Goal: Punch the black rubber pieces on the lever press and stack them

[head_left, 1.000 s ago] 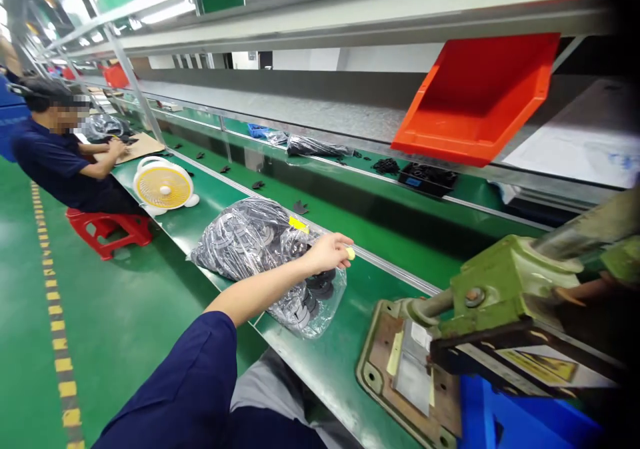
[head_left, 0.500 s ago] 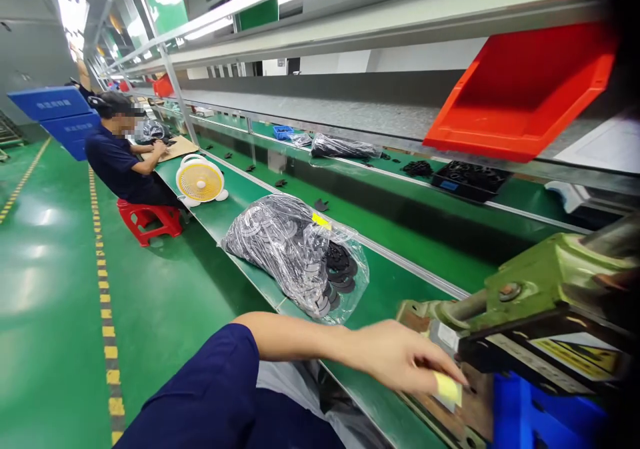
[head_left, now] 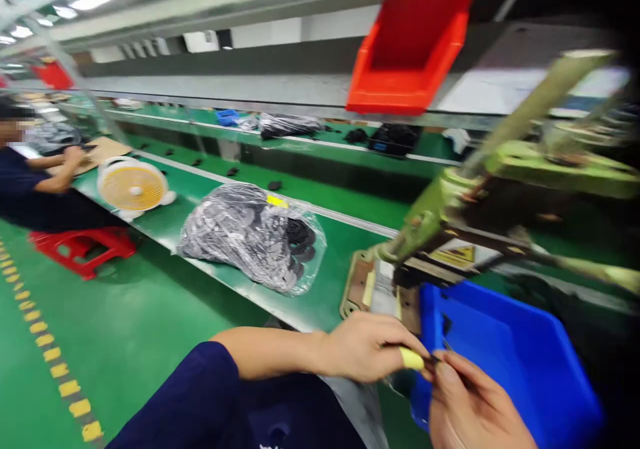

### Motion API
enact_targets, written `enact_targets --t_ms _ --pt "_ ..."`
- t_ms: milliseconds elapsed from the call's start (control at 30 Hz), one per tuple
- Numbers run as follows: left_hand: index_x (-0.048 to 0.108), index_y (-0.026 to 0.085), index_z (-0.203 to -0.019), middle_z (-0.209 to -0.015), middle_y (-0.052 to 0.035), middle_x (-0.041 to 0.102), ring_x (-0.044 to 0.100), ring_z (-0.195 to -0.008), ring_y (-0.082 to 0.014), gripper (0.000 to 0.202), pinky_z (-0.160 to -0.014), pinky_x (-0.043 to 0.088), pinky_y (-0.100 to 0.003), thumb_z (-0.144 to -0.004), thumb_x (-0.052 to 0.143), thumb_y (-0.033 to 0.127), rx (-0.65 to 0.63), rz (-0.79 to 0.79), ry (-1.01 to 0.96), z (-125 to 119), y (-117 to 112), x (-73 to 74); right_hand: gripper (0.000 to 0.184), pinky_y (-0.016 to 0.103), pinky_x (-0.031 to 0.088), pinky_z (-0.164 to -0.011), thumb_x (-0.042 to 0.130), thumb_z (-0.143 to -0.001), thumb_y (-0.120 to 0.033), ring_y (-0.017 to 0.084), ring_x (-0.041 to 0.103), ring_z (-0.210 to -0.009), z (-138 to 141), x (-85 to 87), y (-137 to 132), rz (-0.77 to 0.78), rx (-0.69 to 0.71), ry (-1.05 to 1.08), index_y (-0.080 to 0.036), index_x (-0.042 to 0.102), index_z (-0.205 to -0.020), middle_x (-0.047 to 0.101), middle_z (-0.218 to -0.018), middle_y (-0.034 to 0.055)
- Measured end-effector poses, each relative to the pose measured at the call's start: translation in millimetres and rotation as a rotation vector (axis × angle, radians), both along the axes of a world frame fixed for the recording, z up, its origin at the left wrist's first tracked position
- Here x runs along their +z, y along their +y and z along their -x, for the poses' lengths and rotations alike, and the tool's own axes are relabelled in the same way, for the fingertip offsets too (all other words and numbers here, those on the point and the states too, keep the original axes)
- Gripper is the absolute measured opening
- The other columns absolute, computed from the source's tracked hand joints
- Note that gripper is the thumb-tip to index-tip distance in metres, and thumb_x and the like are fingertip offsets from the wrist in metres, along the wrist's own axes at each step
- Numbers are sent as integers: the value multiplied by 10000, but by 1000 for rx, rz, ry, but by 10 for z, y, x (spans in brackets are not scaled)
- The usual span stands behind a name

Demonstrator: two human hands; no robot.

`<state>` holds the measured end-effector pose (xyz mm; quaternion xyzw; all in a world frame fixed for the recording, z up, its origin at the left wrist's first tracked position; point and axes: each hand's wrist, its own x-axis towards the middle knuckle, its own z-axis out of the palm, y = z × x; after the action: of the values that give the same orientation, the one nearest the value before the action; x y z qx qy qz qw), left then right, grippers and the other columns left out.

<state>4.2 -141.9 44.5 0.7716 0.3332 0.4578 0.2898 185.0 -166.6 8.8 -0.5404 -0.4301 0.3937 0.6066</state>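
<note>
My left hand (head_left: 365,347), with a yellow wrap on one finger, pinches a small dark piece (head_left: 435,361). The fingers of my right hand (head_left: 473,402) close on the same piece from the other side, so the fingertips of both hands nearly meet. Most of the piece is covered by fingers, and its kind cannot be made out. Both hands are at the near left edge of a blue bin (head_left: 525,349). Just beyond them stands a green hand press (head_left: 425,219) on a brown base plate (head_left: 356,285).
A clear plastic bag (head_left: 235,235) of dark flat parts lies on the green bench left of the press. Farther left are a yellow-and-white fan (head_left: 134,189) and a seated co-worker (head_left: 30,182). A red bin (head_left: 413,55) hangs above. Several dark parts lie along the green belt.
The view has swung right, showing more of the press and blue bin. My right hand has come into view, and my left hand has moved from the press base to meet it.
</note>
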Motion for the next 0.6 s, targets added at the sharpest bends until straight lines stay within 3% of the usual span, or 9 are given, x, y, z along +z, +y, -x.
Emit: enact_targets --t_ms 100,233,333,433,600 --pt "742 167 -955 -926 -74 758 709 -856 -177 187 -828 578 -292 -931 570 237 7 106 -85 34 8 -25 184 302 601 -651 701 -846 -361 165 672 -779 163 60 -25 -103 198 -179 -294 715 -1017 706 -1028 60" --pt "711 159 -1080 -940 -82 742 700 -825 -163 231 -757 576 -275 -896 646 283 -44 350 -190 62 17 -146 87 339 586 -778 694 -853 -287 183 673 -897 154 65 -14 -143 150 -226 -263 724 -931 706 -977 47" --pt "694 149 -1095 -915 -81 733 696 -773 -158 286 -689 571 -258 -872 687 329 -31 510 -289 70 -7 -261 122 352 560 -853 697 -844 -218 178 659 -958 138 -8 -54 -202 127 -243 -271 712 -953 702 -988 38" --pt "723 152 -953 -872 -68 730 684 -761 -146 162 -682 556 -243 -878 688 292 -3 398 -240 106 -17 -294 229 342 562 -828 697 -835 -170 166 661 -934 164 -87 -83 -262 134 -231 -290 689 -1031 709 -978 28" --pt "725 172 -952 -900 -60 754 707 -843 -144 81 -779 569 -248 -890 674 185 -30 108 -146 195 -4 -224 315 338 577 -798 690 -833 -154 162 668 -919 215 -176 -101 -327 140 -192 -302 643 -1107 719 -954 16"
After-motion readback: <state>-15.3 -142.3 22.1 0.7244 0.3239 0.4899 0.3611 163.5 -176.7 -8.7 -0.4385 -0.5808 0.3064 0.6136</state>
